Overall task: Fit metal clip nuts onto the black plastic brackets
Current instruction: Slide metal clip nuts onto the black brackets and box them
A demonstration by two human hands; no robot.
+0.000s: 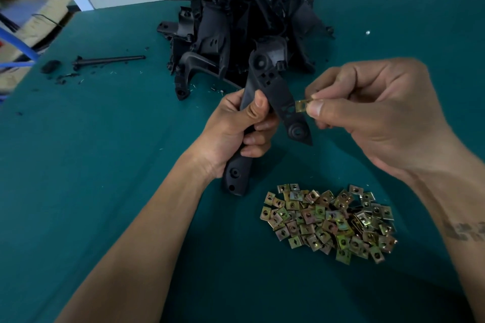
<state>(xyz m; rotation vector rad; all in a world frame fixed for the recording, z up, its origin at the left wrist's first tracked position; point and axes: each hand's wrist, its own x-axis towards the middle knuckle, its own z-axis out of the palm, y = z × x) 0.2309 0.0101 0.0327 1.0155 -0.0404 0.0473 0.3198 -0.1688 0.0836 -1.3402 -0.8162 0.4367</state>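
Observation:
My left hand (pixel 236 128) grips a black plastic bracket (pixel 278 97) by its lower arm, holding it above the table. The bracket's other arm slants down to the right, with small holes near its end. My right hand (pixel 367 113) pinches one brass-coloured clip nut (pixel 301 106) between thumb and forefinger, right at the edge of that slanting arm. A heap of several loose clip nuts (pixel 330 220) lies on the green table (pixel 105 152) below my right hand. A big pile of black brackets (pixel 241 18) sits behind.
A black rod (pixel 107 60) and a small black cap (pixel 50 65) lie at the left with plastic crumbs around them. Cardboard boxes (pixel 29 16) and blue tubing stand past the table's left edge. A white wall runs behind the pile.

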